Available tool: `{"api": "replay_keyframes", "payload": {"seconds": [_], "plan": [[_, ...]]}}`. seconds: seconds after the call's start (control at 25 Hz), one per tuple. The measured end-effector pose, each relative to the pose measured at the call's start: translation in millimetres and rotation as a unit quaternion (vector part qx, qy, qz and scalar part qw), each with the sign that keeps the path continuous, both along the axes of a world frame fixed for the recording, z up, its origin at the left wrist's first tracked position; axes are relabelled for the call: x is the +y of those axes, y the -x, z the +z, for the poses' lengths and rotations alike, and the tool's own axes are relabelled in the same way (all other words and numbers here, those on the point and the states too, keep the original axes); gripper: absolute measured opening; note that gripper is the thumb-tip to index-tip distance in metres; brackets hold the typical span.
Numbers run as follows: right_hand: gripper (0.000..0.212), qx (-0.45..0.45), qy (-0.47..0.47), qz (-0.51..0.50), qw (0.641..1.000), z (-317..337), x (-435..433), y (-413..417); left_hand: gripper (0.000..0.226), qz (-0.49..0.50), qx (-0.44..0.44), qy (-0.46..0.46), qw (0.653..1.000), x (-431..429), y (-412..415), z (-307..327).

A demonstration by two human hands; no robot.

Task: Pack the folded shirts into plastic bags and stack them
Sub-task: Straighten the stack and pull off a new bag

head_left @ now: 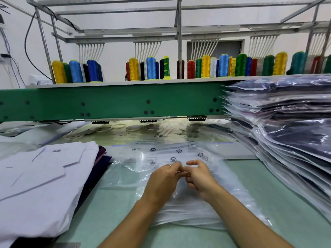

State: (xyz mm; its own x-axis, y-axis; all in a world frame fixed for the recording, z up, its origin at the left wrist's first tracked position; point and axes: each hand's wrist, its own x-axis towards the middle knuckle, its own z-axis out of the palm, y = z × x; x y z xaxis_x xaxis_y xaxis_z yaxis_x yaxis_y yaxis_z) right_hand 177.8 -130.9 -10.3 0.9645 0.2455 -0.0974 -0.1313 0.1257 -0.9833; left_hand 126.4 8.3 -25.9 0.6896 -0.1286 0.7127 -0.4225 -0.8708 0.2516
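Note:
A clear plastic bag [180, 154] printed with recycling marks lies on the green table in front of me. My left hand [162, 181] and my right hand [199, 178] meet over its middle, fingertips curled together and pinching the film. White fabric [188, 213] shows through the plastic under my wrists. A folded white shirt [35, 179] lies on top of darker folded garments at the left. A tall stack of bagged dark shirts [290, 126] stands at the right.
A green machine beam [111, 102] crosses just behind the table, with coloured thread cones [206, 67] on the shelf above it. Loose empty bags and white rings [120, 127] lie under the beam. Bare green tabletop [111, 208] shows near me.

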Motion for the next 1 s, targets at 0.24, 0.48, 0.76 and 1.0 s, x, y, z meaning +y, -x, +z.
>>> {"api": "replay_keyframes", "payload": {"seconds": [0.24,0.48,0.76,1.0], "plan": [[0.015,-0.002,-0.016,-0.06,0.998,-1.8,-19.0,-19.4,0.009,0.072,0.075,0.108,0.989,34.6,-0.1,1.6],[0.015,-0.009,-0.02,-0.14,0.99,-3.5,-50.1,-41.3,0.021,0.215,0.095,0.115,0.965,76.2,9.0,0.9],[0.015,-0.027,-0.01,-0.202,0.979,-7.0,-69.2,-51.7,0.031,0.272,0.096,0.144,0.947,97.3,18.7,0.5],[0.014,-0.04,0.008,-0.19,0.981,-12.0,-66.3,-49.5,0.009,0.231,0.14,0.034,0.962,90.7,18.5,-3.0]]}}
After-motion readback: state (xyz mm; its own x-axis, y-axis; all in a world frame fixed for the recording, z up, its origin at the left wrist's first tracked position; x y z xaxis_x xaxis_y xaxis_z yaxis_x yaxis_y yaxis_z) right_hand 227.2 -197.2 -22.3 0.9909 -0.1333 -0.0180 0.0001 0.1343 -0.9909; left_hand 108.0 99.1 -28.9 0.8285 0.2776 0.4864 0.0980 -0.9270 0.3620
